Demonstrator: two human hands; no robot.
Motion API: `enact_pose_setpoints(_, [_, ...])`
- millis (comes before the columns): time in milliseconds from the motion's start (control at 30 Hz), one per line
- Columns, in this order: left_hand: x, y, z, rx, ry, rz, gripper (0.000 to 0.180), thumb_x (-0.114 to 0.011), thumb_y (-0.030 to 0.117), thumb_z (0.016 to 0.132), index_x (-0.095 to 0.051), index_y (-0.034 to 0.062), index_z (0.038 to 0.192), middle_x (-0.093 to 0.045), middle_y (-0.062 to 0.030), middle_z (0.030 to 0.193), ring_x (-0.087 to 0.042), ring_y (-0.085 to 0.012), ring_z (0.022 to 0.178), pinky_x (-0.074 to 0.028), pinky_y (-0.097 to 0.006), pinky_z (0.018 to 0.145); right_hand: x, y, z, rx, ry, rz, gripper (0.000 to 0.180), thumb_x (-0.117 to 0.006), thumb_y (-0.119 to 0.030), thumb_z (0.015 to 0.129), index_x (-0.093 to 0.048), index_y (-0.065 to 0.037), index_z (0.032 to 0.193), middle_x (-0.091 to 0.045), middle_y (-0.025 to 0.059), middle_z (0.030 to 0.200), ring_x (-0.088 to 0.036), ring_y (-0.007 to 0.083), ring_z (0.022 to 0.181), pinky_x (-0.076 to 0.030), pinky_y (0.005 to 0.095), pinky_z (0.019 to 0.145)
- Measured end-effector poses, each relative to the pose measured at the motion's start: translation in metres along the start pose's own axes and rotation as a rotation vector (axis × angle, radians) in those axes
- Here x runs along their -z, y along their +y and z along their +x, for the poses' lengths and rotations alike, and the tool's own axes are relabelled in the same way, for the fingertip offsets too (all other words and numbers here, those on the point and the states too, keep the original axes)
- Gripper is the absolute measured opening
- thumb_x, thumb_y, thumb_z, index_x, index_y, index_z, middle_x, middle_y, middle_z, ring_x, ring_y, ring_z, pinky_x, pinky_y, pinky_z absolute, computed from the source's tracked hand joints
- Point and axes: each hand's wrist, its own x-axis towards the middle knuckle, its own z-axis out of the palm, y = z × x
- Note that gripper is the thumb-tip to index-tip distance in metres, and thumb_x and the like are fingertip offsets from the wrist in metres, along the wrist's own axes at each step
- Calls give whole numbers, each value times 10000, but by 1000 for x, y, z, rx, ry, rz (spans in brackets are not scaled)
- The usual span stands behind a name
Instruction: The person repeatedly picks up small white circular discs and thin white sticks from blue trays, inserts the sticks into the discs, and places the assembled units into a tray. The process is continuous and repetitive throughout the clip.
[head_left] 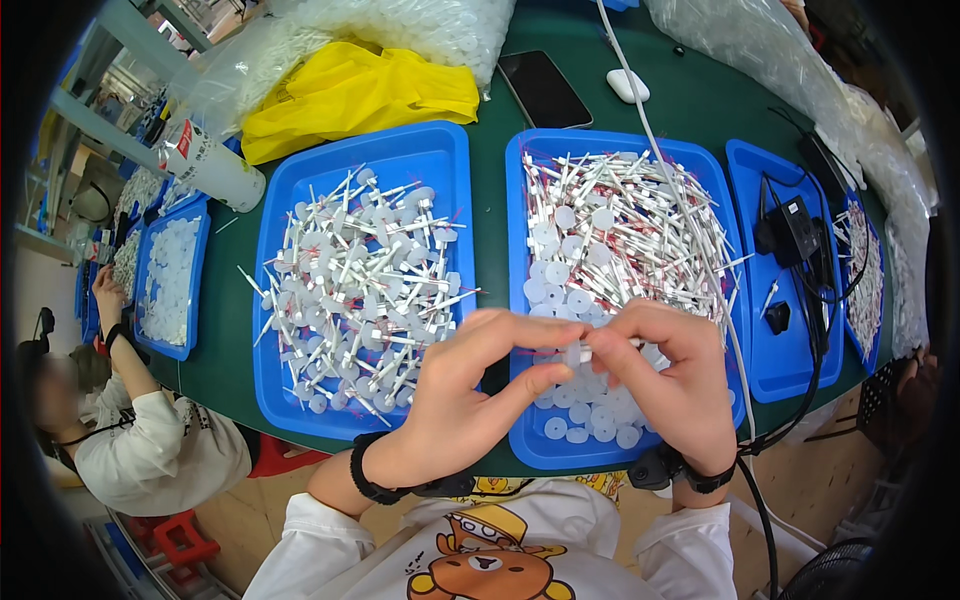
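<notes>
Over the middle blue tray (pixel 640 143), my two hands meet around one small part. Thumb and forefinger of my left hand (pixel 470 385) pinch a translucent white disc (pixel 573 353), with thin red wires poking out on its left side. My right hand (pixel 675 375) is closed on a thin white stick-like piece with its end against the disc; the fingertips hide most of it. Beneath the hands lie loose discs (pixel 597 410) and a heap of white sticks with red wires (pixel 630 225). The left blue tray (pixel 400 145) holds sticks fitted with discs (pixel 350 290).
A black phone (pixel 545 88), white case (pixel 628 86) and yellow bag (pixel 360 105) lie beyond the trays. A white cable (pixel 650 130) crosses the middle tray. Black adapters (pixel 795 230) fill another tray at right. At left are a cup (pixel 215 170) and a co-worker's hand (pixel 108 298).
</notes>
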Motion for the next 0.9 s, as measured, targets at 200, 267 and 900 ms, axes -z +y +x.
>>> enact_pose_setpoints(200, [6,-13,1,43,523,90,359,-708,12,818,-569,21,1149,-572,-92,1073,-553,-238,1014,-398,-314,945,-7,4,5,116,274,-44,458,-645,-113,909,-466,-14,1318,-528,117,1211,-505,180,1088,-432,303,866])
enact_pose_setpoints(267, [5,-5,5,-26,722,346,338,-708,26,819,-576,22,1130,-581,-86,1066,-543,-246,1032,-372,-342,971,-6,2,4,121,244,-18,442,-643,-106,907,-478,-15,1307,-534,117,1199,-513,181,1074,-436,302,857])
enact_pose_setpoints(900, [-4,-14,-2,4,-213,657,367,-654,-26,817,-594,49,1171,-505,-114,1172,-515,-295,1024,-442,-383,906,-3,17,-3,131,31,-670,230,-564,95,796,-613,36,1013,-505,158,948,-526,336,942,-448,395,806])
